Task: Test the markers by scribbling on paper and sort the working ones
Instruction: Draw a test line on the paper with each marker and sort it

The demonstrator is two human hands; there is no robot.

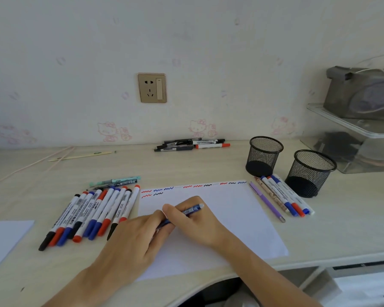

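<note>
Both my hands close on one blue pen (187,212) above the paper (231,218): right hand (193,222) pinching the barrel, left hand (138,238) gripping its near end. Pulling crookedly could smear ink or nudge the markers (93,212) left.

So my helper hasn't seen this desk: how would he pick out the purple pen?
Find the white paper with scribbles along its top. Just off its right edge lies a small row of pens. The purple pen is nearest the paper, slim and plain lilac; the others are mostly white.
</note>
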